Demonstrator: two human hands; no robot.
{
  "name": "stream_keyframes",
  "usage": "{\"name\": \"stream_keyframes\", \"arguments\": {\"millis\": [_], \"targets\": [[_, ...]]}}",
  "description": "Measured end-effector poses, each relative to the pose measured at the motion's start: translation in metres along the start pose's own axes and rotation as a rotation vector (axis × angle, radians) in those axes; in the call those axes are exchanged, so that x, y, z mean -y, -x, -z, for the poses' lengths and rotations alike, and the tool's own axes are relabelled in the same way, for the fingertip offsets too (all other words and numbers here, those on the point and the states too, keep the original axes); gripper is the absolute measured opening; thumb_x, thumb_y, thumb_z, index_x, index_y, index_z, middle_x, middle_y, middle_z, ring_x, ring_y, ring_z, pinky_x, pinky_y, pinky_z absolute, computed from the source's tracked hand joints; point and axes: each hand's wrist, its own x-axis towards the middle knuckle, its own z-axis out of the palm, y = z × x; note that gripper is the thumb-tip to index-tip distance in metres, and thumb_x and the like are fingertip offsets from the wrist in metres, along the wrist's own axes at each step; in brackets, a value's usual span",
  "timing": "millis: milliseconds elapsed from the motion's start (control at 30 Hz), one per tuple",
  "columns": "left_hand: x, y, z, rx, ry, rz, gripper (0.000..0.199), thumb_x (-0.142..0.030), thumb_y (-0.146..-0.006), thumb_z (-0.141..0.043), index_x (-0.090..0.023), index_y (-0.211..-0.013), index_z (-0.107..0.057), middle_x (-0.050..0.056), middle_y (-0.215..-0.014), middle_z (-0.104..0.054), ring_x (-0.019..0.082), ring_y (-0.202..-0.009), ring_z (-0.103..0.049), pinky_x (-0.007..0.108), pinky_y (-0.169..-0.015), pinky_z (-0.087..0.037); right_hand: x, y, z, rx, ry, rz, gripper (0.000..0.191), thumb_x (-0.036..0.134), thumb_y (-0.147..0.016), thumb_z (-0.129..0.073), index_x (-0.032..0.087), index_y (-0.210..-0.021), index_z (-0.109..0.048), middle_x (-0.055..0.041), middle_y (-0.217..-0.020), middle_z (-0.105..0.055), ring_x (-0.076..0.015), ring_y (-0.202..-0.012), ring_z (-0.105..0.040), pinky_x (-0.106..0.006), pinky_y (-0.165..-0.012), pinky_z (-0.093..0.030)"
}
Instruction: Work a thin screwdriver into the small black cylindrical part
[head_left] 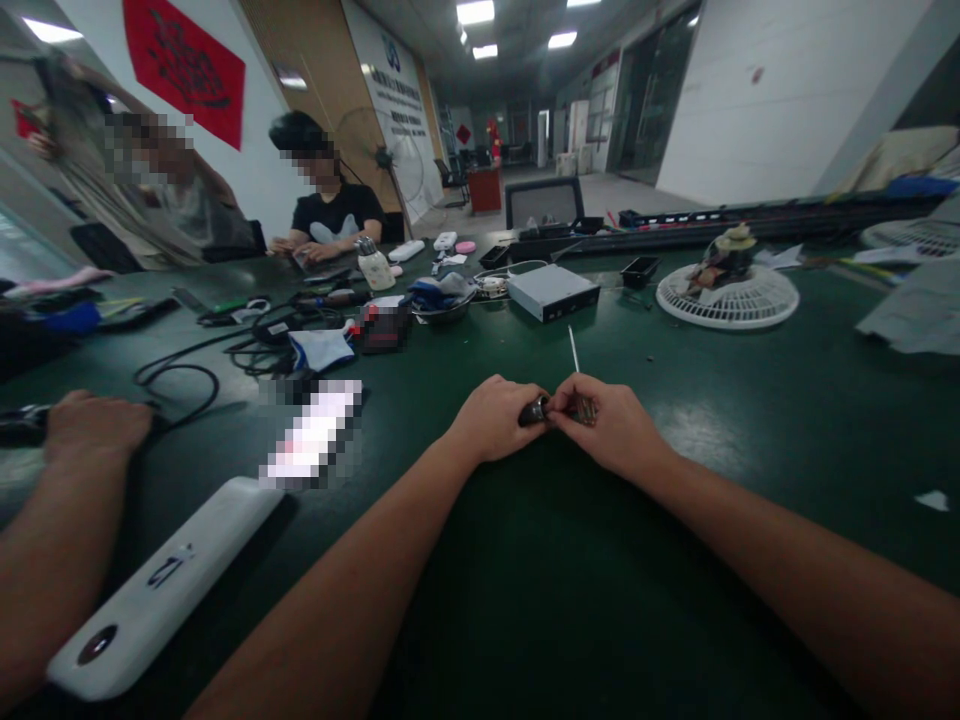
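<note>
Surface: dark green, wide (465,600); cluttered along far side and left.
Fan grille: white, round (679,300), far right, brownish motor-like lump (724,262) on top.
White device: long (169,590), lying near left, beside the left forearm.
Metal box: grey, flat (553,288), beyond the hands.
Left hand: (496,418) grip closed round the dark cylinder.
Right hand: (619,425) grip pinched at the cylinder's near-right end, fingertips meeting those of the left.
Thin rod: pale (574,350), projecting beyond the right fingers; lower end hidden.
Dark cylinder: short, shiny-ended (534,411), between the hands, low over the surface.
Brass-coloured piece: small (586,411), under the right fingers; shape unclear.
</note>
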Motion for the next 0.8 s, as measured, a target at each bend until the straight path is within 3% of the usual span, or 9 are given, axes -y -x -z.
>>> {"name": "stream_keyframes", "arguments": {"millis": [200,400,600,800], "targets": [[-0.0011,-0.0004,0.0008,0.025,-0.026,-0.027,0.023,-0.037,-0.09,-0.062,-0.019,-0.103,-0.067,0.005,-0.092,-0.073,0.023,-0.086,-0.067,0.039,-0.082,-0.044,0.0038,-0.0002,0.0006,0.004,0.027,-0.022,0.008,0.017,-0.085,-0.07,0.022,-0.084,-0.064,0.0002,-0.081,-0.07,-0.0174,-0.071,-0.066,-0.031,-0.068,-0.047],[0.0041,0.0007,-0.0038,-0.048,-0.021,0.016,0.024,-0.036,-0.089,-0.063,-0.021,-0.107,-0.066,0.004,-0.095,-0.074,0.024,-0.088,-0.067,0.039,-0.084,-0.045,0.0058,0.0025,0.0045,0.064,0.006,0.038,0.01,0.012,-0.085,-0.064,0.021,-0.087,-0.062,0.0014,-0.079,-0.068,-0.0152,-0.068,-0.063,-0.029,-0.065,-0.045],[0.0063,0.0014,-0.0056,-0.112,-0.043,0.099,0.017,-0.033,-0.087,-0.064,-0.021,-0.1,-0.066,0.003,-0.09,-0.073,0.023,-0.083,-0.067,0.038,-0.079,-0.044,0.0037,0.0017,0.0004,0.118,-0.128,0.071,0.021,0.018,-0.098,-0.053,0.023,-0.116,-0.062,-0.0051,-0.11,-0.072,-0.0213,-0.102,-0.069,-0.037,-0.091,-0.049],[0.004,0.0007,-0.0048,-0.145,-0.057,0.158,0.018,-0.03,-0.084,-0.067,-0.021,-0.1,-0.065,0.004,-0.091,-0.074,0.024,-0.087,-0.068,0.038,-0.078,-0.044,0.0017,0.004,-0.0009,0.08,-0.174,0.056,0.034,0.031,-0.105,-0.049,0.024,-0.138,-0.054,-0.0068,-0.116,-0.074,-0.0222,-0.102,-0.069,-0.039,-0.09,-0.05]]}}
